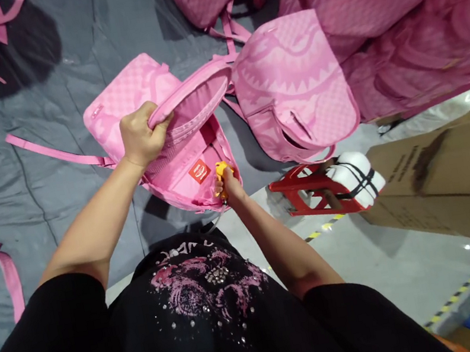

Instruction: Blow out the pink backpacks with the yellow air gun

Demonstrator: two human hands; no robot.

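Backpack (125, 95), pink, checker-patterned, lying open; flap (191, 90) raised in grip of left hand (142, 134); red label (199, 171) inside, below that grip; yellow implement (221, 168), partly hidden within right hand's (232, 186) grip

Toward ten o'clock, a backpack (126, 95) of smooth pink cloth with mesh (161, 163) inside, over matt, wrinkled grey sheeting (48, 111). At three o'clock, a matt cardboard box (445, 165); at four, a smooth, glossy floor (357, 257).
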